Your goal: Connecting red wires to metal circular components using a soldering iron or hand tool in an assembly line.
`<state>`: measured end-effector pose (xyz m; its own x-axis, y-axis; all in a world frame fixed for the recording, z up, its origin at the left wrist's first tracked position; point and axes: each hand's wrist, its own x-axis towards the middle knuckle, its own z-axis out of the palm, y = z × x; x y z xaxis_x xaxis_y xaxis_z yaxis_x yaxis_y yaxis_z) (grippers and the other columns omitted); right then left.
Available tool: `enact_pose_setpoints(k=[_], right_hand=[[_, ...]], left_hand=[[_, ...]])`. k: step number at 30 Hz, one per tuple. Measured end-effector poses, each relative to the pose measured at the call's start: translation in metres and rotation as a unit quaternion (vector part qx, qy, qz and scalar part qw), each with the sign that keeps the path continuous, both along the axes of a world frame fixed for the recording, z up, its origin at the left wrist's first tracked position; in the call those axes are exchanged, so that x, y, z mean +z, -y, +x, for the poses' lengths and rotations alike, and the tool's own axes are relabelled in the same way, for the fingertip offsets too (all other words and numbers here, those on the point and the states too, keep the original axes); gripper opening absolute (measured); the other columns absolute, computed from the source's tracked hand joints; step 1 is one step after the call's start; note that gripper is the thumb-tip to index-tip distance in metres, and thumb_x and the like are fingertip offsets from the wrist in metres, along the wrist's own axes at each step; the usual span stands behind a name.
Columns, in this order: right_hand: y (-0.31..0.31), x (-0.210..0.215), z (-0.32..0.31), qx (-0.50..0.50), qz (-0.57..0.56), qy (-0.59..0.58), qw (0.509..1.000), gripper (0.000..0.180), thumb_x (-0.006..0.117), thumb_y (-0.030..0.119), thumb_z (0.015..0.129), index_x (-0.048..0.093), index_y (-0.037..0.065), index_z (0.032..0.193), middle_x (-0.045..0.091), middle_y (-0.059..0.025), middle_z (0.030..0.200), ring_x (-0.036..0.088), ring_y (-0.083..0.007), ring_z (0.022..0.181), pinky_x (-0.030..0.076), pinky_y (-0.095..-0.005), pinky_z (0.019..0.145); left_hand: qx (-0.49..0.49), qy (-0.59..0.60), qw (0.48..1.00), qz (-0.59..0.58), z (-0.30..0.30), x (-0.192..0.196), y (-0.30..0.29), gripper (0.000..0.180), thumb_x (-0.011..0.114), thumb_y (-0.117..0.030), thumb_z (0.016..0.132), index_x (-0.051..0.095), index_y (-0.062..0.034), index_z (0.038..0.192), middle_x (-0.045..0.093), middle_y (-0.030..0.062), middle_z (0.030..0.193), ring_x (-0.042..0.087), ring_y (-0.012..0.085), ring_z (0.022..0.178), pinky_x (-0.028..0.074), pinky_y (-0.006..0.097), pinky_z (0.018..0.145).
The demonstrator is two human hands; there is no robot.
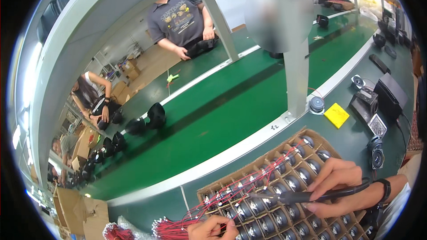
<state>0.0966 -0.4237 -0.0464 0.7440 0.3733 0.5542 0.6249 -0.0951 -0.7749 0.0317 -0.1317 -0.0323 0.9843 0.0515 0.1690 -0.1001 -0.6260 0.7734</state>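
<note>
Nearest the camera, the right hand (340, 187) is gripping a soldering iron (297, 197) by its dark handle, its metal tip pointing left above a partitioned cardboard box (328, 143). Small round speakers (255, 205) are occupying the compartments, and red wires (231, 188) are lying across them. The left hand (211, 229) is curling its fingers at the box's left side; whether it is gripping a wire cannot be told. A wire bundle (171, 230) is lying left of this hand. Beyond the box, a yellow pad (336, 115) is resting on the counter (349, 146).
</note>
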Motion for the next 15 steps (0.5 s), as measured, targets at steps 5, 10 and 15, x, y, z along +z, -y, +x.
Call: enact_pose_setpoints(k=[5, 10, 15], right_hand=[[-0.007, 0.000, 0.002, 0.004, -0.002, 0.000, 1.000, 0.028, 0.090, 0.006, 0.068, 0.070, 0.007, 0.087, 0.067, -0.0089, 0.090, 0.069, -0.0131, 0.077, 0.054, -0.0205, 0.065], [-0.012, 0.009, 0.002, 0.006, -0.028, 0.014, 1.000, 0.029, 0.089, 0.003, 0.067, 0.072, 0.004, 0.090, 0.069, -0.0098, 0.086, 0.071, -0.0164, 0.077, 0.057, -0.0231, 0.063], [-0.008, 0.006, 0.006, 0.017, -0.046, -0.005, 0.999, 0.030, 0.089, 0.002, 0.067, 0.071, 0.005, 0.090, 0.068, -0.0096, 0.087, 0.069, -0.0156, 0.075, 0.055, -0.0226, 0.064]], left_hand=[[-0.014, 0.009, 1.000, -0.005, 0.004, -0.003, -0.007, 0.011, 0.072, -0.005, 0.084, 0.063, -0.0017, 0.078, 0.037, -0.0019, 0.052, 0.033, 0.0043, 0.048, 0.029, 0.024, 0.045], [-0.017, -0.002, 1.000, 0.000, 0.004, -0.004, -0.015, 0.012, 0.073, -0.005, 0.084, 0.063, -0.0001, 0.078, 0.040, -0.0039, 0.054, 0.033, 0.0028, 0.049, 0.027, 0.023, 0.045], [-0.025, -0.006, 1.000, -0.003, 0.012, -0.006, -0.014, 0.012, 0.073, -0.004, 0.084, 0.063, -0.0001, 0.078, 0.038, -0.0064, 0.054, 0.030, 0.0014, 0.050, 0.024, 0.021, 0.045]])
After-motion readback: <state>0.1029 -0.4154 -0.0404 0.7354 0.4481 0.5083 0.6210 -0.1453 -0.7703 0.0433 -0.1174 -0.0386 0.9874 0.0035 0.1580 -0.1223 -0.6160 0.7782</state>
